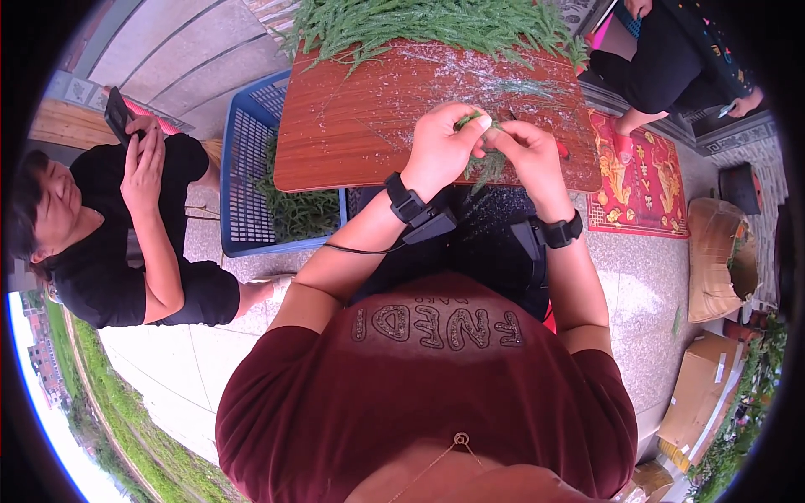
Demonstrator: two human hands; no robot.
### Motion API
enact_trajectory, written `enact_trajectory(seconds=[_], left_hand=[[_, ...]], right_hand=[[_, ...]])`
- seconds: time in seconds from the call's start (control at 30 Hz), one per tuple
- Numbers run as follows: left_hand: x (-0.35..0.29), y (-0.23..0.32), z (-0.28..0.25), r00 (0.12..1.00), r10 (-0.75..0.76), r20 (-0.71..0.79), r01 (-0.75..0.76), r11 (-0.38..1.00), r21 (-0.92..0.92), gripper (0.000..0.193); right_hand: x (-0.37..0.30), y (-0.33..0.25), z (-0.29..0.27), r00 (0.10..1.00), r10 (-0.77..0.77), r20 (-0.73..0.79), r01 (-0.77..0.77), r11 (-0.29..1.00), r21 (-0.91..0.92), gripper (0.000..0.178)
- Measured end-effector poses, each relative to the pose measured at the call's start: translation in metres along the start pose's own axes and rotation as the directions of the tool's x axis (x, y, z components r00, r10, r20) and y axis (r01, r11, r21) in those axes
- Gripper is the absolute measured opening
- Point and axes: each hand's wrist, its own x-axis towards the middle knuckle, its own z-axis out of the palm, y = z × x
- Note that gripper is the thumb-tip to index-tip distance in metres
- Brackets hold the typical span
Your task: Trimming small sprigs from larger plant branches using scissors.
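Both my hands meet over the near part of a red-brown wooden table. My left hand is closed, its thumb and fingers pinching a green feathery sprig. My right hand is closed on the same sprig from the other side, with its fingertips close to the left ones. Leafy ends of the sprig hang below my fingers. Just beside the right hand shows a small red thing, mostly hidden. A heap of green sprigs covers the table's far side, and white flecks are scattered over the wood.
A blue plastic crate with more sprigs stands left of the table. One person sits at the left holding a phone; another person is at the far right. Rightward lie a red patterned mat and cardboard boxes.
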Motion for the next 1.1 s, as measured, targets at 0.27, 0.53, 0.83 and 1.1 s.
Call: enact_trajectory(seconds=[0.27, 0.53, 0.83, 1.1], left_hand=[[-0.003, 0.004, -0.001, 0.942, 0.315, 0.12, -0.329, 0.935, 0.131, 0.011], [0.006, 0.01, -0.011, 0.863, -0.377, 0.336, 0.504, 0.689, -0.521, 0.015], [0.001, 0.029, -0.014, 0.933, -0.135, 0.334, 0.234, 0.932, -0.277, 0.016], [0.005, 0.026, -0.015, 0.965, 0.054, 0.257, -0.09, 0.987, 0.13, 0.014]], right_hand=[[0.008, 0.011, -0.011, 0.882, 0.244, 0.403, -0.469, 0.534, 0.703, 0.008], [0.005, -0.001, -0.013, 0.92, -0.385, 0.069, 0.384, 0.923, 0.026, 0.027], [0.012, 0.006, -0.025, 0.774, -0.003, 0.634, -0.575, 0.416, 0.704, 0.018], [0.009, 0.002, -0.017, 0.862, 0.111, 0.494, -0.432, 0.671, 0.603, 0.009]])
